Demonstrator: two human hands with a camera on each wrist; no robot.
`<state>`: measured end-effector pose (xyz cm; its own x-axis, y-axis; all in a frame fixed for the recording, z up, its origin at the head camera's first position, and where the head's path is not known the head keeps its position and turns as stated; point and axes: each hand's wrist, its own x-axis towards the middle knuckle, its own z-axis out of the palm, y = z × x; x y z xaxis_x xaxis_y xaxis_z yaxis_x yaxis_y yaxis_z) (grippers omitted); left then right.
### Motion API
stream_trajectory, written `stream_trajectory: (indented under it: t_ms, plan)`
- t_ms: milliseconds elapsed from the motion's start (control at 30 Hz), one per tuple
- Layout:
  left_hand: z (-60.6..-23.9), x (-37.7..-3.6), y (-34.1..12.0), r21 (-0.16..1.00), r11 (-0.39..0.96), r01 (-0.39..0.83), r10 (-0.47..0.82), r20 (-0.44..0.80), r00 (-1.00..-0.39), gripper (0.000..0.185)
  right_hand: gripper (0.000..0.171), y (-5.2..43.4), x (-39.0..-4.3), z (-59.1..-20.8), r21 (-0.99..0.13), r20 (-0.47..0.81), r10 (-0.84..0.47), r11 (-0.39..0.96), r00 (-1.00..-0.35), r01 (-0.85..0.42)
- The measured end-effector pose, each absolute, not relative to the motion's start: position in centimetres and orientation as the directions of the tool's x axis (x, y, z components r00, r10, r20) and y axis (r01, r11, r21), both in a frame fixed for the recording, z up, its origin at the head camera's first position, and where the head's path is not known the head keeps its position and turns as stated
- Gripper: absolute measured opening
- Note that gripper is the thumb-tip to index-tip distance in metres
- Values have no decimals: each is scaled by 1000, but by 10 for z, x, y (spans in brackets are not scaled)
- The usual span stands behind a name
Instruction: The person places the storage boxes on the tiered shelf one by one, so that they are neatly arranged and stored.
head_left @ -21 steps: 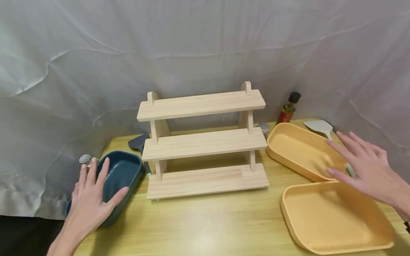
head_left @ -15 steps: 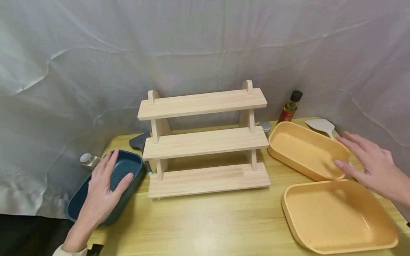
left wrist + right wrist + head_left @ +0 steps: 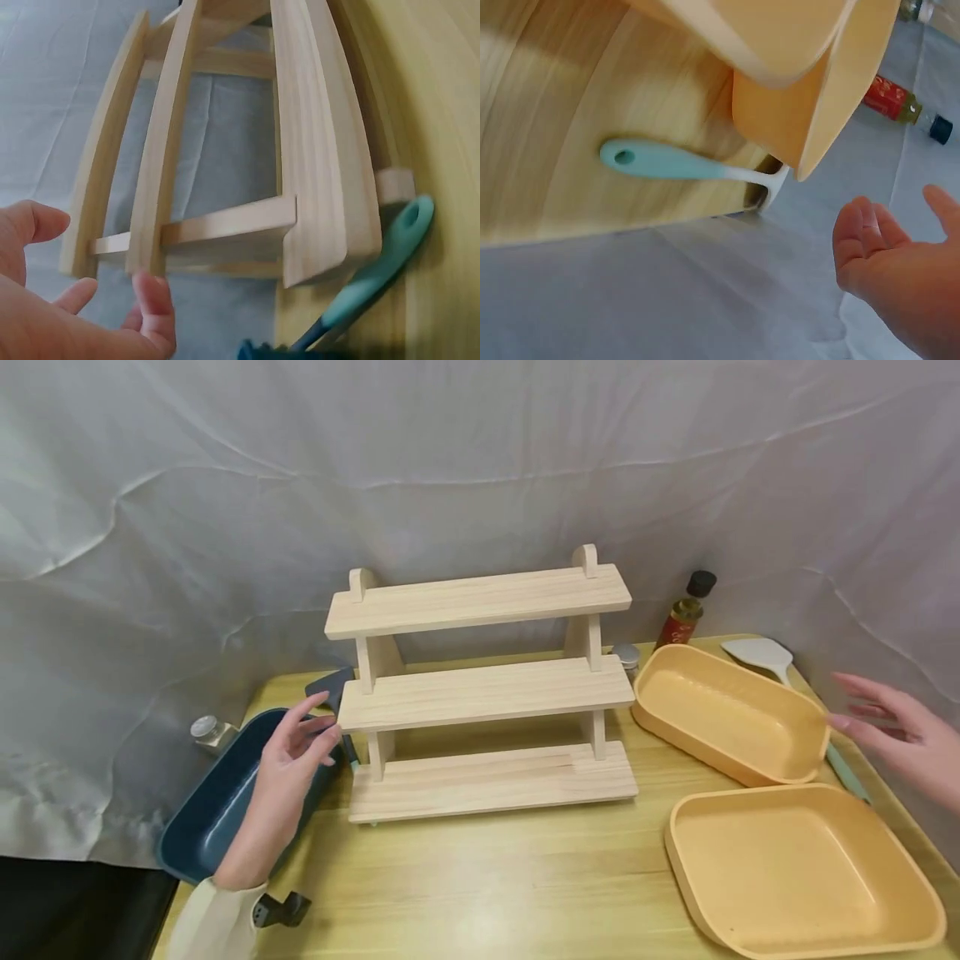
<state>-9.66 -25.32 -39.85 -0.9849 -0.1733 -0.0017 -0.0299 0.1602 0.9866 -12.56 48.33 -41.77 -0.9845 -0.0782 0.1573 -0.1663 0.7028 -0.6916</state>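
A three-tier wooden rack (image 3: 483, 693) stands in the middle of the table. My left hand (image 3: 277, 781), fingers loosely bent and holding nothing, is at the left end of its middle shelf; in the left wrist view a fingertip is right at that shelf's end. Below this hand lies a dark blue bin (image 3: 206, 827), and behind it a dark spatula (image 3: 326, 688) with a mint handle (image 3: 382, 262). My right hand (image 3: 911, 739) is empty, beside the narrow yellow bin (image 3: 720, 714). A white turner (image 3: 759, 653) with a mint handle (image 3: 667, 160) lies near this hand.
A wider yellow bin (image 3: 795, 868) sits in front of the narrow one. An oil bottle (image 3: 681, 618) and a lidded jar (image 3: 626, 658) stand behind them. Another jar (image 3: 213, 732) is beyond the blue bin. Grey cloth (image 3: 480, 468) hangs behind the table.
My left hand has moved right and forward from over the blue bin to the rack, its fingers bending. My right hand has drawn away to the right from the yellow bins.
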Motion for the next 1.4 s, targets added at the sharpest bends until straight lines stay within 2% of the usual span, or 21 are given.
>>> stream_trajectory:
  t_ms: [133, 233, 467, 667, 867, 1033, 1233, 1400]
  plan:
    - [-407, -105, -248, 998, 37, -51, -171, -43, -984, 49, 63, 491, -127, -423, -808, 225, -61, 547, -972, -221]
    - [-412, -109, -245, 997, -49, -64, -171, -72, -983, 45, 61, 495, -128, -424, -847, 211, -72, 484, -975, -220]
    - [-420, -113, -242, 981, -169, -97, -184, -128, -975, 30, 50, 496, -136, -426, -870, -48, -59, 493, -997, 12]
    - [-418, -116, -237, 979, -145, -142, -259, -176, -950, 24, 46, 500, -140, -437, -949, -187, -102, 276, -977, 153]
    - [-418, -118, -234, 981, -122, -149, -247, -175, -953, 24, 42, 502, -148, -441, -936, -326, -171, 196, -930, 292]
    - [-420, -120, -231, 983, -103, -153, -226, -173, -959, 26, 46, 505, -147, -446, -925, -377, -197, 42, -905, 377]
    - [-421, -121, -227, 984, -92, -152, -209, -168, -963, 25, 47, 507, -144, -451, -919, -386, -189, -2, -903, 393]
    - [-422, -122, -224, 986, -91, -136, -205, -152, -967, 26, 48, 510, -143, -451, -929, -369, -176, 25, -913, 370]
